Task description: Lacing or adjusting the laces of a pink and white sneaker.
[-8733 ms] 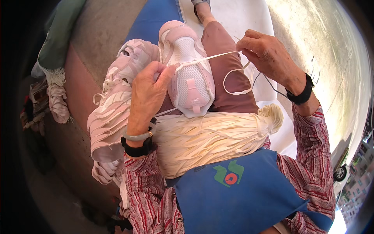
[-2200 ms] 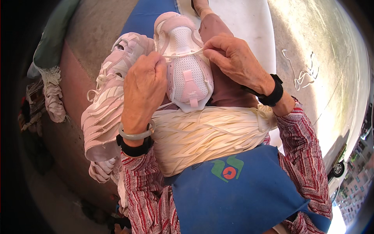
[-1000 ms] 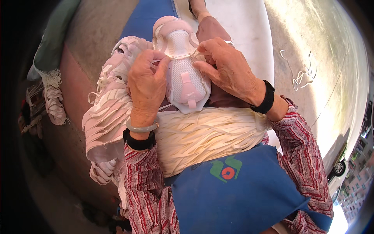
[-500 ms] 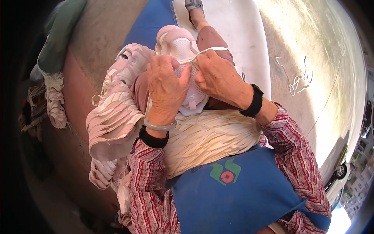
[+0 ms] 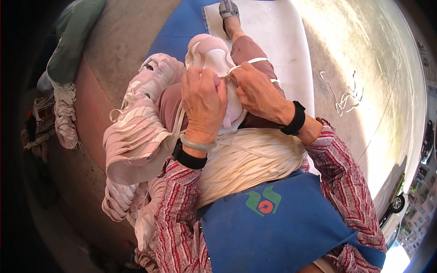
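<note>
A pink and white shoe upper (image 5: 210,49) lies across my lap, its mesh part toward me. Over its opening edge my left hand (image 5: 202,102) is closed, thumb and fingers pinched together around a white shoelace at the upper's edge. My right hand (image 5: 263,94) is closed beside it, pinching the white shoelace (image 5: 258,59), whose loose length runs out over my right knee. The fingertips of both hands nearly meet, and partly hide the eyelets. A thick bundle of cream shoelaces (image 5: 255,157) lies on my lap, just below the hands.
Many stacked pink and white shoe uppers (image 5: 132,139) hang over my left thigh. A blue apron (image 5: 273,227) covers my lap. Loose laces (image 5: 348,98) lie on the concrete floor at right. A white sheet (image 5: 287,41) spreads ahead, and a green bundle (image 5: 75,50) stands far left.
My left hand has shifted right, closer to my right hand, and its thumb is now tucked in at the lace. The upper has moved slightly right and down.
</note>
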The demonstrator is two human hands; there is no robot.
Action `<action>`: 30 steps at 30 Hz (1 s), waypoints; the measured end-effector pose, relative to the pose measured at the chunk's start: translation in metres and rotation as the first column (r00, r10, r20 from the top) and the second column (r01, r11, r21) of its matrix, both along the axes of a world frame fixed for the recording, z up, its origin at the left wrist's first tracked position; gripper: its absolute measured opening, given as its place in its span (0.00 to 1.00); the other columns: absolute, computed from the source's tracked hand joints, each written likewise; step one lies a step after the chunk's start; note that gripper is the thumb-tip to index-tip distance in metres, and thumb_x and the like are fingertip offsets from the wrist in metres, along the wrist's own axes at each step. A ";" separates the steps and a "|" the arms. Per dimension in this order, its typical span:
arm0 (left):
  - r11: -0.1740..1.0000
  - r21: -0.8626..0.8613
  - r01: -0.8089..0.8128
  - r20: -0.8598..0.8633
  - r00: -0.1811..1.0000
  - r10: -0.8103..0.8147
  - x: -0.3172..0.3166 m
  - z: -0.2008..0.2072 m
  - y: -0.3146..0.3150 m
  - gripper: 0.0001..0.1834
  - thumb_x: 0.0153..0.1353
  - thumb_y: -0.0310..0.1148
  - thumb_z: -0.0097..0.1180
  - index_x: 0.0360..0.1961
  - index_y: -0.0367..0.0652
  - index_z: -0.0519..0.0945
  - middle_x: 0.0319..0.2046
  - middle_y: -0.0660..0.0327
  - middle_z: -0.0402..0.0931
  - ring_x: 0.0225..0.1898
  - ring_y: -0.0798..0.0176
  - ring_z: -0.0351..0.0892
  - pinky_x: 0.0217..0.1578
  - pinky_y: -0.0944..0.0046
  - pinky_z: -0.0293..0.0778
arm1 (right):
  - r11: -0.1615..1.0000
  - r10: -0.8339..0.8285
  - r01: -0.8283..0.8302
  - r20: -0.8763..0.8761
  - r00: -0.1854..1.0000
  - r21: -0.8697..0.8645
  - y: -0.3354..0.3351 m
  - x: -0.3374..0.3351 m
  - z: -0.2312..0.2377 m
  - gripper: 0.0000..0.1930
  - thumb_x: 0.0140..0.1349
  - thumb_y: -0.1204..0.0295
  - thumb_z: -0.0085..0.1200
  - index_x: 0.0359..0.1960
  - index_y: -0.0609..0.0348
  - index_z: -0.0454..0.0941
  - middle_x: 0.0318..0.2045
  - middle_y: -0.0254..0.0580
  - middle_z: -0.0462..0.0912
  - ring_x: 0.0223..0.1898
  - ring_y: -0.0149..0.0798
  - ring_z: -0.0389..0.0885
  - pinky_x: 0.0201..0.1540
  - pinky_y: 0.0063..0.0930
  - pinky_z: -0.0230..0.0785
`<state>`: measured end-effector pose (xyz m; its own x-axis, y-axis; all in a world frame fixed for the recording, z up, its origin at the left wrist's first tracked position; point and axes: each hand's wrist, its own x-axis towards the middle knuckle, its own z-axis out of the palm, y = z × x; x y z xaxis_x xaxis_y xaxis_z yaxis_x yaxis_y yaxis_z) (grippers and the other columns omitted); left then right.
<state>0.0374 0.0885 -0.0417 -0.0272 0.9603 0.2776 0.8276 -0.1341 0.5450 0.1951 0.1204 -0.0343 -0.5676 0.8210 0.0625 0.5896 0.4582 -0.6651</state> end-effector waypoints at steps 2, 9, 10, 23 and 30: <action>1.000 0.015 0.008 -0.013 1.000 -0.008 0.002 0.003 -0.004 0.10 0.51 0.27 0.64 0.31 0.39 0.74 0.37 0.52 0.70 0.42 0.46 0.72 0.40 0.49 0.70 | 0.996 -0.088 0.086 -0.071 0.994 -0.029 -0.006 -0.001 -0.002 0.11 0.53 0.82 0.47 0.39 0.67 0.73 0.34 0.55 0.74 0.39 0.54 0.75 0.43 0.42 0.70; 0.997 0.031 0.076 0.015 0.997 -0.077 0.004 0.018 -0.014 0.10 0.54 0.25 0.63 0.38 0.40 0.79 0.40 0.51 0.74 0.40 0.47 0.76 0.40 0.53 0.72 | 0.991 -0.136 0.132 -0.172 0.976 -0.031 -0.010 0.000 -0.002 0.11 0.53 0.82 0.47 0.39 0.68 0.76 0.34 0.56 0.77 0.36 0.55 0.78 0.42 0.40 0.71; 0.997 0.024 0.078 0.000 0.997 -0.078 0.004 0.022 -0.014 0.09 0.55 0.25 0.62 0.39 0.40 0.80 0.40 0.51 0.74 0.40 0.47 0.77 0.40 0.53 0.72 | 0.989 -0.145 0.142 -0.140 0.980 -0.026 -0.013 -0.002 -0.001 0.12 0.54 0.81 0.48 0.40 0.67 0.77 0.35 0.56 0.77 0.36 0.55 0.78 0.42 0.40 0.72; 0.991 -0.075 0.115 0.388 0.918 -0.077 -0.030 0.015 -0.017 0.04 0.58 0.23 0.59 0.35 0.36 0.77 0.46 0.52 0.79 0.43 0.55 0.78 0.45 0.60 0.73 | 0.959 0.003 -0.009 0.020 1.000 0.282 -0.011 -0.008 0.024 0.10 0.56 0.74 0.59 0.41 0.57 0.80 0.39 0.42 0.75 0.40 0.44 0.76 0.43 0.36 0.69; 0.993 -0.083 0.088 0.331 0.942 -0.056 -0.034 0.011 -0.020 0.20 0.53 0.21 0.62 0.49 0.36 0.75 0.49 0.49 0.77 0.46 0.49 0.76 0.48 0.57 0.73 | 0.928 0.156 -0.162 0.047 0.987 0.335 0.008 -0.025 0.018 0.06 0.57 0.75 0.59 0.37 0.58 0.78 0.38 0.40 0.75 0.39 0.43 0.75 0.43 0.35 0.67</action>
